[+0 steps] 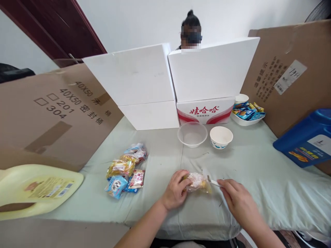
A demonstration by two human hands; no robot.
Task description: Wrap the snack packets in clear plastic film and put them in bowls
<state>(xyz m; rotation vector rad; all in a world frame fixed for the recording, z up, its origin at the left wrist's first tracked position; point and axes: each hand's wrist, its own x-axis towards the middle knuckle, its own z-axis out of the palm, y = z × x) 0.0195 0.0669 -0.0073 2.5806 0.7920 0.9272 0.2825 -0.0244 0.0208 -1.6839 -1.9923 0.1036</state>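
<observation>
My left hand point(175, 190) is curled round one end of a small clear-wrapped yellow snack packet point(198, 182) that lies on the pale green cloth near the table's front. My right hand point(236, 199) pinches a thin white tool point(213, 182) whose tip touches the packet's right end. A loose pile of several wrapped snacks point(126, 170) lies to the left of my left hand. Beyond the packet stand a clear plastic bowl point(192, 134) and a white paper bowl point(221, 137), side by side.
White foam boards point(144, 82) and a red-and-white carton point(205, 111) wall off the back; a person sits behind them. A white dish of blue-wrapped snacks point(247, 113) stands back right. Cardboard sheets flank both sides. A yellow jug point(36, 189) lies left, a blue container point(307, 139) right.
</observation>
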